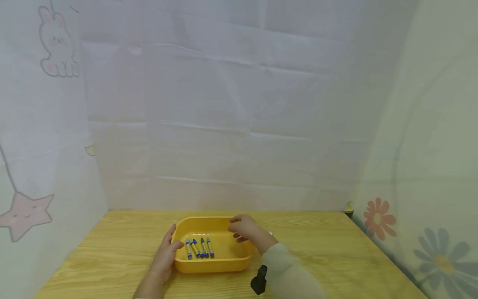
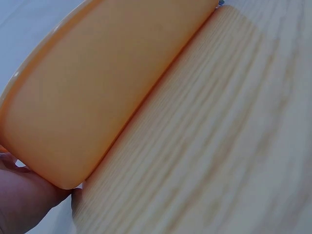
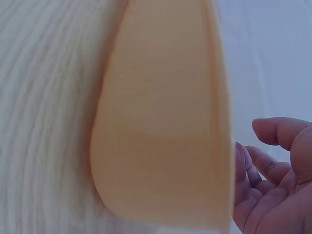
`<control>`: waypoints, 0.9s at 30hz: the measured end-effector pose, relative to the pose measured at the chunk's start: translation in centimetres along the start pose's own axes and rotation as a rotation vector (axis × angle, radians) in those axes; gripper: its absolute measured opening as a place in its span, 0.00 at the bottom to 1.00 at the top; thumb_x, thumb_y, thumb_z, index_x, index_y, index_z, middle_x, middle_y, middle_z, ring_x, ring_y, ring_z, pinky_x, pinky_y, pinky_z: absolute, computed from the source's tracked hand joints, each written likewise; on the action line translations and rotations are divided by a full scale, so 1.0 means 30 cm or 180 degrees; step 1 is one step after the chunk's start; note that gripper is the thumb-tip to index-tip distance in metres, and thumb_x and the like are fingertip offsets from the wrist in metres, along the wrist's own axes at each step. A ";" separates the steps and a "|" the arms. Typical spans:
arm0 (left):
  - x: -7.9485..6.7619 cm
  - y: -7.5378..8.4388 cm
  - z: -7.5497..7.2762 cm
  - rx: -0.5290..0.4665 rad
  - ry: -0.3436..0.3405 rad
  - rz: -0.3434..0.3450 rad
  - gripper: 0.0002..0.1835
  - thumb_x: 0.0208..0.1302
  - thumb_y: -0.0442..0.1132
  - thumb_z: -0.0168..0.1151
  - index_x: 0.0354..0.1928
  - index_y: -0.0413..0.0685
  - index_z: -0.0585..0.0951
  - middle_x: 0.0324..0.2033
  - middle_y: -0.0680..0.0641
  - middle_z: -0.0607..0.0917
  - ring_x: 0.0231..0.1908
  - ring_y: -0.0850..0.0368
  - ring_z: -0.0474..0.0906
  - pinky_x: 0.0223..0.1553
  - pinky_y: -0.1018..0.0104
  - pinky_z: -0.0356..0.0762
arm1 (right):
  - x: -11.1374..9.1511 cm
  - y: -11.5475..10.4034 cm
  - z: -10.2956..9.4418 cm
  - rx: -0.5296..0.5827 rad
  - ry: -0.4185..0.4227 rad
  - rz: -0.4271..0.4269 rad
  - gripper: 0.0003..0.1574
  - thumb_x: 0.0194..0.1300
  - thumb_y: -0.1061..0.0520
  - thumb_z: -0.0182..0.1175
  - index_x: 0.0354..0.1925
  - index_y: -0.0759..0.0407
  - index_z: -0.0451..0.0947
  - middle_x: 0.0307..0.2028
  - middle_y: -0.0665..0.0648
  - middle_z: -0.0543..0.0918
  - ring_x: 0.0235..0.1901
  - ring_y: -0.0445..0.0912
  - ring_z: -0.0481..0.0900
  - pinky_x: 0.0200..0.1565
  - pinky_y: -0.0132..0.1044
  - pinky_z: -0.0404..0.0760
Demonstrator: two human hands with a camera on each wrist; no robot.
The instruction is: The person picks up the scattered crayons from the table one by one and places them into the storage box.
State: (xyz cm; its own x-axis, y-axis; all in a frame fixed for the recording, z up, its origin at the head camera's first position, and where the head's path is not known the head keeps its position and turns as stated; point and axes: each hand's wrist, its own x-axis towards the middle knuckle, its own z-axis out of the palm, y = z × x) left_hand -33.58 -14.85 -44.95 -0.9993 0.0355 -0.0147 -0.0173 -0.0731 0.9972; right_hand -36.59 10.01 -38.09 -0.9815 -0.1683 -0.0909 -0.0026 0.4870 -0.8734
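Observation:
A yellow plastic tray (image 1: 213, 265) stands on the wooden table. Several crayons (image 1: 203, 248) in yellow wrappers with blue ends lie side by side in its left half, tips pointing away; one tip is green, another blue. At the tray's left side my left hand (image 1: 164, 253) grips the wall, thumb over the rim and fingers along the outside. The left wrist view shows part of this hand (image 2: 29, 200) at the tray's corner. Over the tray's right part hovers my right hand (image 1: 248, 229), fingers loosely bent and holding nothing. In the right wrist view, thumb and fingers (image 3: 278, 170) are apart beyond the rim.
Around the tray spreads the light wooden table (image 1: 317, 245). A pale cloth (image 1: 239, 124) hangs behind it, with printed cloth at both sides. A black device (image 1: 259, 280) sits by the right sleeve. A small white thing (image 1: 271, 234) shows beside the right wrist.

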 end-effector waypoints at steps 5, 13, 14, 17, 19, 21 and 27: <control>0.002 -0.003 -0.003 0.0025 -0.0001 -0.0011 0.43 0.67 0.32 0.44 0.78 0.48 0.36 0.75 0.29 0.42 0.72 0.30 0.51 0.71 0.40 0.56 | -0.008 0.032 -0.084 0.0033 0.0141 -0.0014 0.29 0.66 0.58 0.59 0.63 0.67 0.71 0.49 0.65 0.83 0.42 0.58 0.83 0.36 0.41 0.85; -0.004 0.001 -0.004 0.0049 -0.0009 -0.0035 0.43 0.67 0.32 0.44 0.78 0.49 0.36 0.75 0.30 0.43 0.72 0.31 0.53 0.71 0.42 0.59 | -0.054 0.094 -0.189 0.0110 0.0453 0.0061 0.27 0.66 0.58 0.59 0.62 0.66 0.72 0.46 0.63 0.81 0.31 0.49 0.80 0.36 0.43 0.85; -0.006 0.002 -0.004 0.0054 -0.0015 -0.0036 0.43 0.67 0.32 0.44 0.78 0.49 0.35 0.75 0.30 0.43 0.72 0.31 0.53 0.70 0.42 0.59 | -0.061 0.102 -0.198 0.0105 0.0487 0.0070 0.27 0.67 0.58 0.58 0.62 0.66 0.72 0.45 0.63 0.81 0.31 0.49 0.80 0.36 0.43 0.85; -0.008 0.004 -0.005 0.0049 -0.0029 -0.0041 0.43 0.67 0.32 0.44 0.78 0.49 0.35 0.76 0.30 0.43 0.72 0.30 0.53 0.70 0.42 0.59 | -0.080 0.132 -0.220 0.0107 0.0553 0.0102 0.27 0.67 0.58 0.58 0.62 0.67 0.72 0.44 0.63 0.81 0.31 0.50 0.80 0.35 0.43 0.84; -0.010 0.005 -0.004 0.0041 -0.0043 -0.0049 0.43 0.67 0.32 0.43 0.78 0.50 0.34 0.76 0.30 0.42 0.72 0.30 0.52 0.71 0.41 0.58 | -0.092 0.155 -0.231 0.0108 0.0598 0.0119 0.27 0.67 0.58 0.58 0.61 0.67 0.72 0.43 0.63 0.81 0.31 0.49 0.79 0.34 0.42 0.84; -0.012 0.006 -0.004 0.0035 -0.0044 -0.0053 0.43 0.67 0.32 0.43 0.78 0.49 0.34 0.76 0.30 0.42 0.72 0.30 0.52 0.71 0.41 0.57 | -0.103 0.177 -0.240 0.0128 0.0629 0.0133 0.27 0.66 0.58 0.58 0.61 0.68 0.72 0.39 0.62 0.81 0.29 0.48 0.78 0.34 0.42 0.84; -0.008 0.007 -0.001 0.0035 -0.0042 -0.0057 0.43 0.68 0.32 0.43 0.78 0.50 0.34 0.76 0.30 0.41 0.72 0.30 0.50 0.71 0.40 0.56 | -0.142 0.237 -0.266 0.0132 0.0716 0.0184 0.29 0.65 0.59 0.58 0.61 0.71 0.70 0.41 0.63 0.81 0.32 0.51 0.79 0.39 0.46 0.85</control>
State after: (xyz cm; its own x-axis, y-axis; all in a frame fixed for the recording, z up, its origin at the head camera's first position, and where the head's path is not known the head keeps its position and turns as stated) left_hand -33.35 -14.90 -44.75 -0.9983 0.0497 -0.0316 -0.0346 -0.0616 0.9975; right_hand -33.95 21.04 -40.10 -0.9977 0.0564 -0.0363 0.0581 0.4539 -0.8892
